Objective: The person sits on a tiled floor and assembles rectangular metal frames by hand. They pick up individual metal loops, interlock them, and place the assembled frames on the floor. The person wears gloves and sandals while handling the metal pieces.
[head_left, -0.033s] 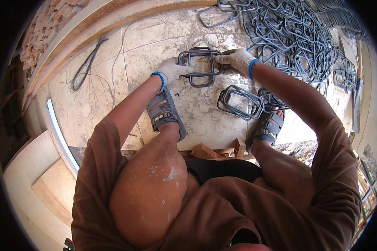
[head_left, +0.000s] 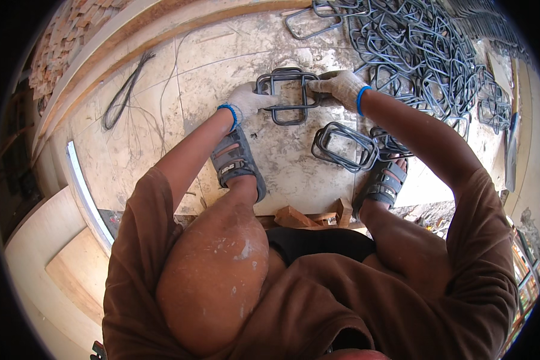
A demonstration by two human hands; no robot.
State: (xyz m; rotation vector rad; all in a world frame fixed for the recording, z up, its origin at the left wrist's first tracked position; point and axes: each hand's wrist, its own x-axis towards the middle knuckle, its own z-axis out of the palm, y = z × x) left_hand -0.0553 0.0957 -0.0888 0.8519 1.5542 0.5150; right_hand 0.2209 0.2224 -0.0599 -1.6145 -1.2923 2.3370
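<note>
Crossed rectangular rebar stirrups [head_left: 289, 123] of dark bent bar sit between my two gloved hands, some turned across the others. My left hand [head_left: 249, 99] closes on their left side, thumb and fingers at the bars. On the opposite side, my right hand [head_left: 341, 89] pinches the right edge; part of its grip is hidden behind the glove. Both gloves are pale and dirty with blue cuffs. Below my right hand lies a small stack of similar stirrups [head_left: 344, 162], with more loops [head_left: 389, 143] beside it, partly behind my right forearm.
A large tangled heap of stirrups [head_left: 411, 54] covers the upper right. Thin wire [head_left: 128, 87] lies looped on the stained tiled floor at left. Long wooden boards [head_left: 78, 90] border the far left side. Wood offcuts [head_left: 294, 217] lie between my sandalled feet.
</note>
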